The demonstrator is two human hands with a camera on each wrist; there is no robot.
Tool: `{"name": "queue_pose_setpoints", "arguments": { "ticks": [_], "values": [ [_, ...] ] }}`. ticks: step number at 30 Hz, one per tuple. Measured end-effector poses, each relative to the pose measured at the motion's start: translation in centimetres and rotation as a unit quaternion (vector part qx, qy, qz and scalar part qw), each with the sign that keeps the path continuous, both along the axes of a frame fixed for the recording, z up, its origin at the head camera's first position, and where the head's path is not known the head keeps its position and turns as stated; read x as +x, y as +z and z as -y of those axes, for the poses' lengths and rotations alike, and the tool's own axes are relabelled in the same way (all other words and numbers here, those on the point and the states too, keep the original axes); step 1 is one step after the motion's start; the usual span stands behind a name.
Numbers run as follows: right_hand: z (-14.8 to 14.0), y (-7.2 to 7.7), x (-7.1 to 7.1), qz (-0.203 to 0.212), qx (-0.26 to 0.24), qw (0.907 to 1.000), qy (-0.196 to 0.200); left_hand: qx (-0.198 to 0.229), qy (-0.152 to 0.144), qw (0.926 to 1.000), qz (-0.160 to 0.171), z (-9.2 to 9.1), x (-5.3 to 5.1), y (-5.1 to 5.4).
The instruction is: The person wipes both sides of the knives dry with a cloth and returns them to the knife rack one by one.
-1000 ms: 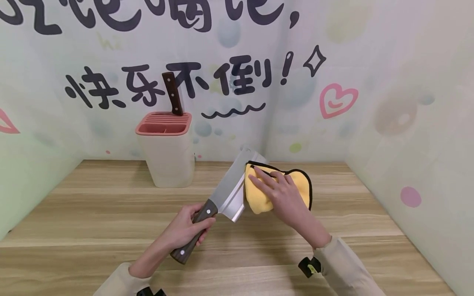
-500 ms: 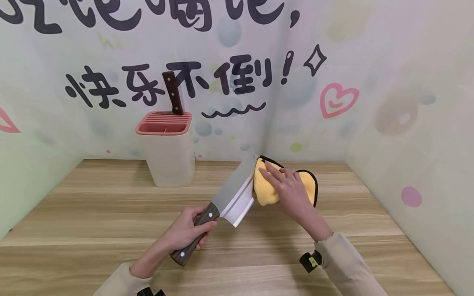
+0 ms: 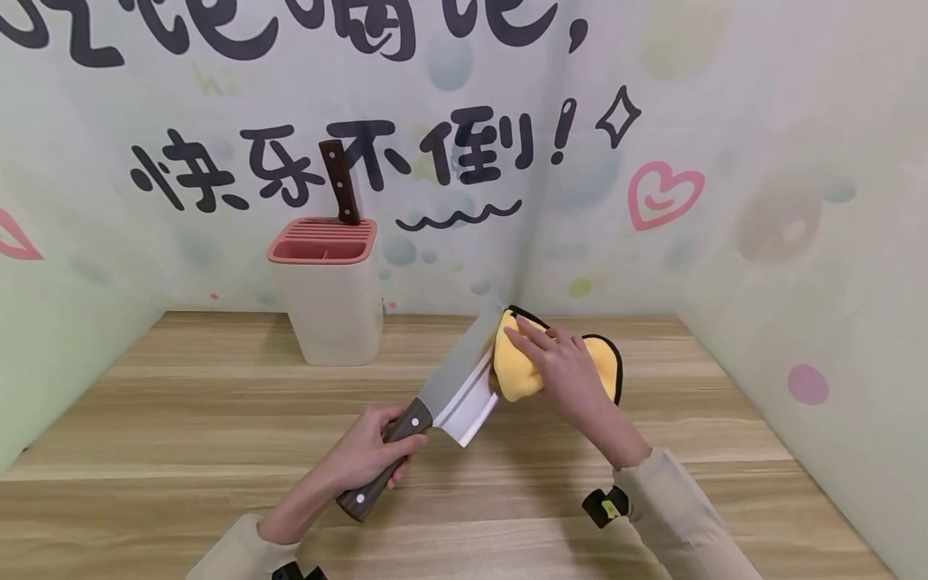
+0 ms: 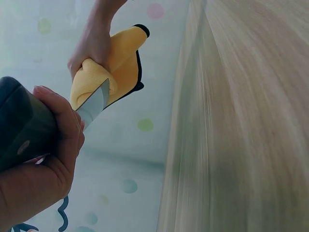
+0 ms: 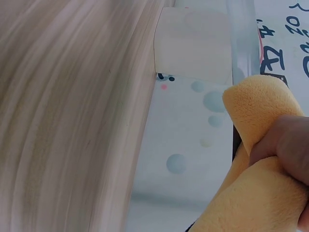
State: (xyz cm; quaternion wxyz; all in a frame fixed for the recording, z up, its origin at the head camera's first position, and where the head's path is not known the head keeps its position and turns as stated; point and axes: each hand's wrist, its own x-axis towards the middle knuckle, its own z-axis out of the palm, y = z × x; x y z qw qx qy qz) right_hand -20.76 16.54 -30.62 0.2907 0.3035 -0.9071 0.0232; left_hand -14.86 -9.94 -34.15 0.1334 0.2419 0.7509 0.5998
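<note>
Over the near part of the table (image 3: 181,427), toward its middle, the left hand (image 3: 366,453) has its fingers wrapped round the dark handle of a cleaver (image 3: 460,395), held above the surface with the blade angled toward the back edge. Farther off, on the side nearer the right edge, the right hand (image 3: 573,379) grips a yellow cloth (image 3: 516,374) between its fingers and presses it to the blade's far end. A second ago a corner of steel showed past the cloth; now the cloth has shifted toward the table's right edge and hides it — the blade has swung slightly that way too — so the wiping seems to have reached the tip. Near the back edge, left of middle, stands a white holder (image 3: 332,314) with another knife (image 3: 339,184) upright in its slotted pink top.
</note>
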Motion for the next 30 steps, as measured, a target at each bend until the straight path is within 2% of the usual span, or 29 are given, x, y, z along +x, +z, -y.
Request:
{"name": "queue_pose_setpoints", "arguments": {
  "ticks": [7,20,30],
  "values": [
    [0.7,0.3,0.5,-0.004,0.024,0.9994,0.026,-0.008,0.006,0.9999,0.011,-0.2,0.0,0.2],
    [2.2,0.0,1.7,-0.023,0.071,0.9961,0.048,-0.010,0.004,0.9997,0.020,-0.4,0.0,0.4],
    [3.6,-0.1,2.8,-0.060,0.105,0.9902,0.071,-0.011,0.015,0.9994,0.029,-0.4,0.0,0.4]
  ]
}}
